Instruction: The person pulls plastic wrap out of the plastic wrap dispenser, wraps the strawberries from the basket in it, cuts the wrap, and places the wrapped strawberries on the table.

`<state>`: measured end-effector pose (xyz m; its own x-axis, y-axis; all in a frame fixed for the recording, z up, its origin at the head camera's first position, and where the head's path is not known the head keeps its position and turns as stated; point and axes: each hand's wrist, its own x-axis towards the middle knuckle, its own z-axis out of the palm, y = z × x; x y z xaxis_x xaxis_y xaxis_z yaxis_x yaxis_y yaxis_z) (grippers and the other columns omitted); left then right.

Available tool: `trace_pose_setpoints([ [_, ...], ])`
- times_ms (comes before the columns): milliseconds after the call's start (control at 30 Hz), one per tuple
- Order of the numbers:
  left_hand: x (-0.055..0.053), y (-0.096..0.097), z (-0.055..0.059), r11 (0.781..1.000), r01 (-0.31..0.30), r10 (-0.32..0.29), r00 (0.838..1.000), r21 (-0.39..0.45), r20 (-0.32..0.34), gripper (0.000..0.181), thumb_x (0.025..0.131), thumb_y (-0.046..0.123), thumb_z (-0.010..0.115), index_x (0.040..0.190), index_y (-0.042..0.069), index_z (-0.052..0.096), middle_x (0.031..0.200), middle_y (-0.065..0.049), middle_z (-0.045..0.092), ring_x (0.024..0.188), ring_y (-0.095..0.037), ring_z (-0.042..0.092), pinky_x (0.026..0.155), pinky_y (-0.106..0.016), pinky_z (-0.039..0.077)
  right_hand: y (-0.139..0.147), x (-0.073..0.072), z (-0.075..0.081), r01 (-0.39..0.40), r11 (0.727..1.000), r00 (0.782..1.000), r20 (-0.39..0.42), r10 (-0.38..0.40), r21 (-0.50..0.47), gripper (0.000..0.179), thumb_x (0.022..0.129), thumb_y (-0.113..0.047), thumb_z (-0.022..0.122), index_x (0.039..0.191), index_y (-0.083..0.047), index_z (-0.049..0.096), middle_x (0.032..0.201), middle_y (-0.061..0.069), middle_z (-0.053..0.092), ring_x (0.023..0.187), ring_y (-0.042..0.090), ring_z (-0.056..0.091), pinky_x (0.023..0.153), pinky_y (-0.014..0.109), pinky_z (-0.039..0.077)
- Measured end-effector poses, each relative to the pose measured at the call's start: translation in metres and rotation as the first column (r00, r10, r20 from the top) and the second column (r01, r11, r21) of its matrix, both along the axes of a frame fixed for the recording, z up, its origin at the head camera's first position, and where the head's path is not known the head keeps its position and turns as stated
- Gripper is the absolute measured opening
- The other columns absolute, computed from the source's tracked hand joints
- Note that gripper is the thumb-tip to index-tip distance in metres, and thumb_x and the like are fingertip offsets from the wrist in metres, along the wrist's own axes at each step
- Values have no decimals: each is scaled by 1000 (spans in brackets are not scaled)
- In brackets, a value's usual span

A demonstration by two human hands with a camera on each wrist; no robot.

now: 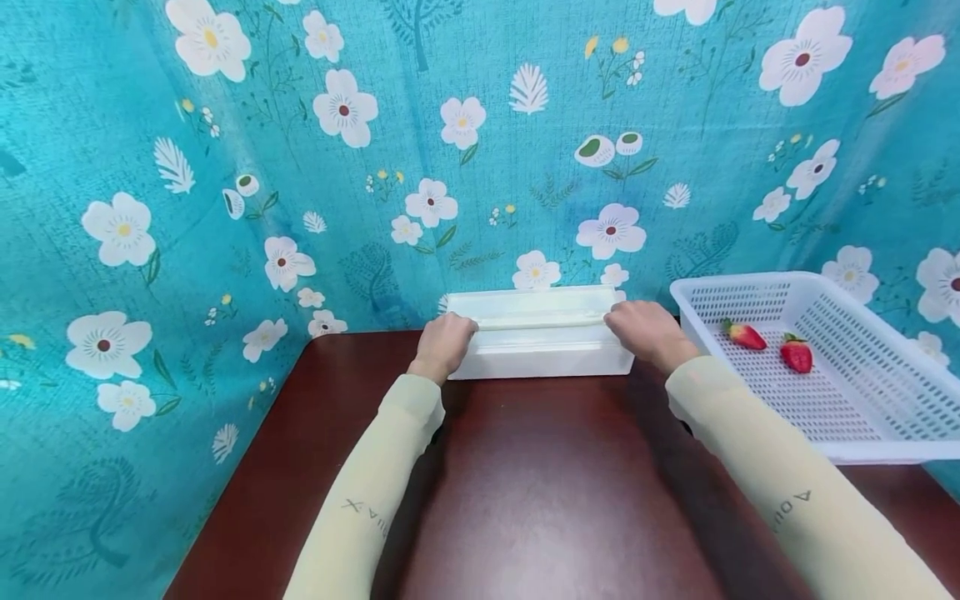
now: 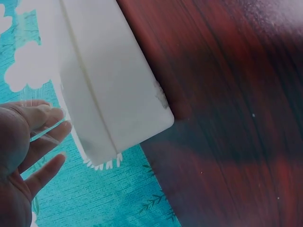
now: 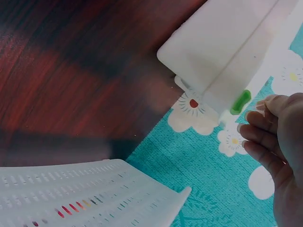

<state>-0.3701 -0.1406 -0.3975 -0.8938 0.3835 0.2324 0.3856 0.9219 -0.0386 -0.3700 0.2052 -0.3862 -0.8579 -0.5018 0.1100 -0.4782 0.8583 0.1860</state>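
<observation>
The left hand (image 1: 446, 342) and right hand (image 1: 647, 330) appear to pinch opposite ends of a thin, clear plastic film (image 1: 538, 322), at the long, white rectangular box (image 1: 540, 363) on the dark red-brown table's (image 1: 517, 475) far side. Film is probably light, limp, clingy and easily torn; grip both corners, thumb against forefinger.

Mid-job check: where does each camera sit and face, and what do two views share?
Head: worn on the head, facing forward and down at the long white box and dark red-brown table; left hand, right hand, pale yellow sleeves show.
Left wrist: on that wrist, facing one box end; left hand shows, pinching clear plastic film.
Right wrist: on that wrist, facing the other end and white perforated plastic basket; right hand shows.
Both wrist views share box and table.
</observation>
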Motion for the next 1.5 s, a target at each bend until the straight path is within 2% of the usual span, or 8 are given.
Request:
trace_pose_setpoints([
  [200,5,-5,5,1000,10,-10,1000,18,-22,24,101,2,60,102,15,81,75,-5,68,77,-20,65,67,-36,54,3,3,7,-33,999,999,-18,33,-11,19,93,5,61,79,-8,65,74,7,58,62,24,53,58,37,49],
  [400,13,-9,8,998,55,-54,995,21,-78,24,101,1,60,102,12,81,71,-5,66,72,-20,65,64,-34,53,5,10,11,-22,999,999,-49,21,-37,14,90,3,67,81,-8,67,74,6,57,60,23,50,55,34,47],
  [700,27,-15,10,993,115,-114,979,-4,-168,25,98,-3,59,89,11,78,70,-6,68,65,-23,66,58,-36,53,7,26,17,-67,996,991,-118,60,-57,18,87,6,68,77,-9,66,71,6,56,56,21,47,50,32,43],
  [867,33,-16,11,989,144,-138,973,18,-187,25,99,-3,58,87,10,77,66,-6,65,63,-23,64,56,-35,51,10,33,21,-89,992,989,-125,77,-89,21,89,6,65,75,-10,65,68,4,54,56,20,46,51,31,40],
  [1067,40,-17,13,984,172,-161,963,33,-217,24,99,-2,60,87,9,76,67,-7,66,63,-24,65,57,-37,52,13,41,27,-129,988,983,-143,116,-85,17,89,6,67,81,-9,71,70,3,56,58,20,49,50,32,43],
  [1167,46,-17,16,982,186,-173,958,37,-231,27,99,-2,59,78,11,70,64,-6,63,58,-23,60,54,-37,49,14,46,31,-140,987,979,-160,125,-84,17,88,5,69,81,-10,71,69,2,56,58,19,50,50,32,43],
  [1300,54,-17,19,978,202,-185,951,44,-249,37,98,-6,56,67,14,55,56,-3,53,51,-20,51,50,-34,41,16,51,34,-152,984,973,-189,133,-90,16,85,4,73,79,-10,71,69,1,56,59,19,51,50,31,44],
  [1500,64,-20,23,975,220,-207,935,15,-289,36,96,-8,56,67,14,55,56,-2,53,51,-20,52,51,-34,43,17,61,37,-189,977,959,-234,161,-103,23,87,5,67,74,-14,68,72,4,62,58,20,52,47,34,42],
])
